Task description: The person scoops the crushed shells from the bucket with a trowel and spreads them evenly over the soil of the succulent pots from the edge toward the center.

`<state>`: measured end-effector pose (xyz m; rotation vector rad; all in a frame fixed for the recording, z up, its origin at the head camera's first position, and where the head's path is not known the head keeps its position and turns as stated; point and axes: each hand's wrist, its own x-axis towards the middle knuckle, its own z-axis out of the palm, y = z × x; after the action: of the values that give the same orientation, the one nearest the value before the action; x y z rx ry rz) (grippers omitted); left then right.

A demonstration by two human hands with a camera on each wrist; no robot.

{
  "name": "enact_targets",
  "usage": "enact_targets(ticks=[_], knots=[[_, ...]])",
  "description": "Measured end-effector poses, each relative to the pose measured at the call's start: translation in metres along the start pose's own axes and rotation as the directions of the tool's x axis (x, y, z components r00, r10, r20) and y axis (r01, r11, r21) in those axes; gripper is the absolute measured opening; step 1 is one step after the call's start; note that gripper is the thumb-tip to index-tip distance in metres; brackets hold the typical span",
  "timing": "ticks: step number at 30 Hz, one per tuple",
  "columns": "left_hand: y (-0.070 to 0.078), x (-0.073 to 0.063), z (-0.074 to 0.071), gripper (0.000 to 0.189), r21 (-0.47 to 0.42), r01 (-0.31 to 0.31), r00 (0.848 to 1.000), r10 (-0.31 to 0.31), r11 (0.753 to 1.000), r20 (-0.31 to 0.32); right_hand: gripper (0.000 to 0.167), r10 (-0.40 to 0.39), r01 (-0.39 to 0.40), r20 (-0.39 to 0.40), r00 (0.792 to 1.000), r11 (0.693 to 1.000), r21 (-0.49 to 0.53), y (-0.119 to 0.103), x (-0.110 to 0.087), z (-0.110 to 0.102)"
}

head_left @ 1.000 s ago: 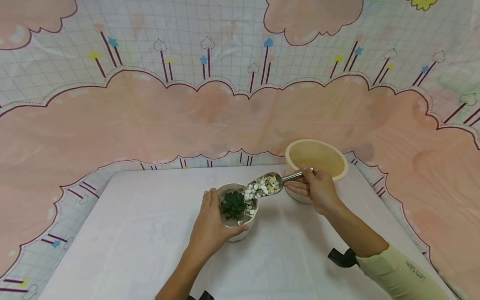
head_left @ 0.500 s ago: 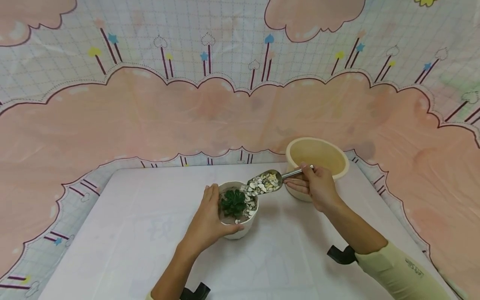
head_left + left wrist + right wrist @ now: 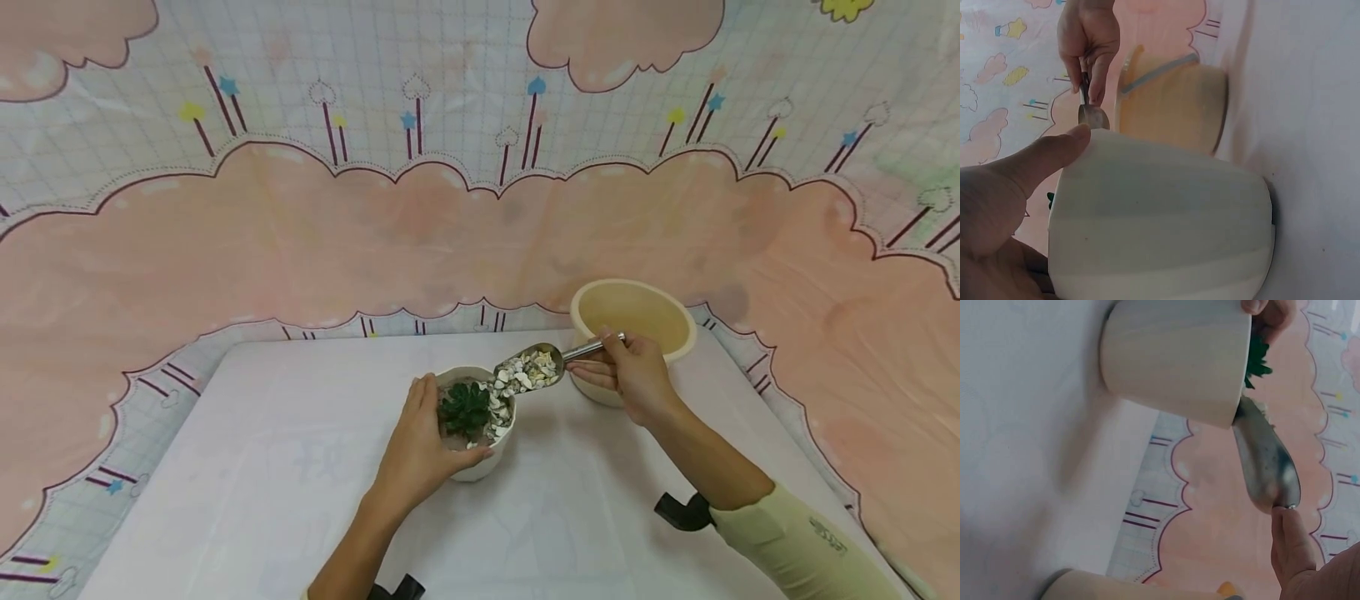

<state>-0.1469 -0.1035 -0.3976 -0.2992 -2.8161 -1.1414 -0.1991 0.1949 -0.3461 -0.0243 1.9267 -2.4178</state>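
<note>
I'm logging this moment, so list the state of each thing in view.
Pot: upright, stones on one side
Plant: standing in the pot
Scoop: loaded with stones, tip at the pot's rim
Bucket: upright, uncovered
Left hand: holding the pot
Right hand: gripping the scoop's handle

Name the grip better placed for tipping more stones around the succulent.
Probably the right grip: it holds the scoop of stones at the pot, which the left grip steadies.

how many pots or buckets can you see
2: the white pot, gripped by the left hand, and the cream bucket, behind the right hand in the head view.
</note>
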Motion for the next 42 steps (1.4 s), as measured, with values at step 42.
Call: enact_targets(ticks=[42], knots=[[0.003,0.002,-0.005,0.132,-0.020,0.036,0.999,-0.036,0.999,0.031,0.037,0.153,-0.154,0.012,0.988,0.986,0.068,-0.003,0.017,-0.005]])
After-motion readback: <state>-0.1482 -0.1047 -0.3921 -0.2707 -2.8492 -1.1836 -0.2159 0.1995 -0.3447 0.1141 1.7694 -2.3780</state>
